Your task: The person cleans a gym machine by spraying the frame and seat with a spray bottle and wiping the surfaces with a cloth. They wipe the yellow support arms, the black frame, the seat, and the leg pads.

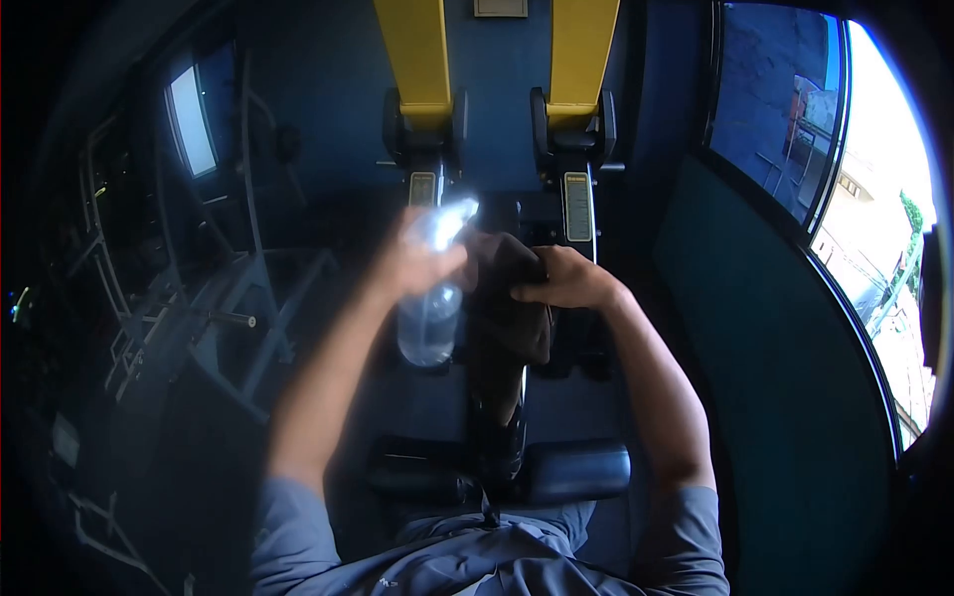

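My left hand [415, 256], smeared a little by motion, is closed around the neck of a clear spray bottle [429, 333]. The bottle stands nearly upright in the air, its bright head tilted toward the upper right. Across from it, my right hand [574, 278] grips the right side of a dark brown cloth [509, 298]. That cloth hangs in loose folds between my hands, over the middle of a gym machine, and hides part of the frame behind it.
Black padded rollers [576, 471] lie across the machine close to my lap. Two yellow arms [580, 50] rise at the back. Metal racks [238, 298] stand to the left. On the right are a dark green wall panel [775, 328] and a window [780, 99].
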A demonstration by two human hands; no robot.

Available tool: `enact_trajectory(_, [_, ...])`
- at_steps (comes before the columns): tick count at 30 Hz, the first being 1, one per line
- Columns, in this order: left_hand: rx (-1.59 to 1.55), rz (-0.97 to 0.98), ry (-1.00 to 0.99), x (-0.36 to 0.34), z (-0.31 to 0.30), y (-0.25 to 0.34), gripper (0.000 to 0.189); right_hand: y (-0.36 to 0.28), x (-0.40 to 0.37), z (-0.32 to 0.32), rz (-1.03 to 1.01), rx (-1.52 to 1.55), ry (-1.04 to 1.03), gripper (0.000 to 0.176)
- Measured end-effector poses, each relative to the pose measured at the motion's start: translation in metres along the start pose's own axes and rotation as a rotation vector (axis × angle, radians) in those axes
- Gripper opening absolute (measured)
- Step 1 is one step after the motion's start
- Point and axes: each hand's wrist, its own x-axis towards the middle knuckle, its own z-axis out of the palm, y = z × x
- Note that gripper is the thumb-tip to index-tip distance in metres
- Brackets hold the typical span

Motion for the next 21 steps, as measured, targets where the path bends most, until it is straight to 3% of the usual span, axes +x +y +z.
enact_trajectory(1, [0.003,0.084,0.03,0.011,0.0,-0.008,0.029,0.003,-0.006,0.001,-0.052,-0.231,0.112,0.077])
enact_trajectory(2, [0.003,0.166,0.062,0.024,0.002,-0.018,0.027,0.011,-0.003,0.003,-0.169,0.02,0.136,0.078])
enact_trajectory(3, [-0.195,0.007,-0.164,0.044,-0.012,-0.015,0.022,0.022,0.003,0.004,-0.282,0.272,0.159,0.079])
enact_trajectory(4, [-0.176,0.015,-0.306,0.061,-0.025,0.005,0.019,0.03,0.01,0.004,-0.391,0.526,0.183,0.079])
enact_trajectory(5, [-0.121,0.085,-0.333,0.075,-0.03,0.001,0.018,0.02,0.014,-0.005,-0.418,0.731,0.013,0.077])
enact_trajectory(6, [-0.183,0.062,-0.38,0.083,-0.035,0.005,0.02,0.017,0.022,-0.01,-0.423,0.74,-0.061,0.059])
enact_trajectory(8, [0.023,0.101,-0.439,0.096,-0.041,0.01,0.023,0.014,0.035,-0.018,-0.368,0.607,-0.09,0.035])
enact_trajectory(9, [0.051,0.135,-0.345,0.097,-0.035,-0.001,0.024,0.012,0.04,-0.021,-0.39,0.597,-0.095,0.028])
enact_trajectory(12, [0.103,0.206,-0.479,0.105,-0.05,0.001,0.024,0.004,0.051,-0.028,-0.397,0.609,-0.105,0.014])
enact_trajectory(15, [-0.007,0.114,-0.493,0.102,-0.06,-0.005,0.022,0.0,0.067,-0.039,-0.415,0.565,-0.117,0.018])
enact_trajectory(18, [0.014,0.048,-0.469,0.1,-0.062,-0.024,0.02,0.0,0.084,-0.06,-0.436,0.11,0.165,0.042])
enact_trajectory(19, [0.041,0.028,-0.482,0.1,-0.062,-0.027,0.02,0.002,0.092,-0.072,-0.289,-0.002,0.154,0.061])
enact_trajectory(21, [0.117,0.128,-0.353,0.114,-0.061,-0.045,0.021,0.008,0.109,-0.097,-0.279,-0.212,0.221,0.065])
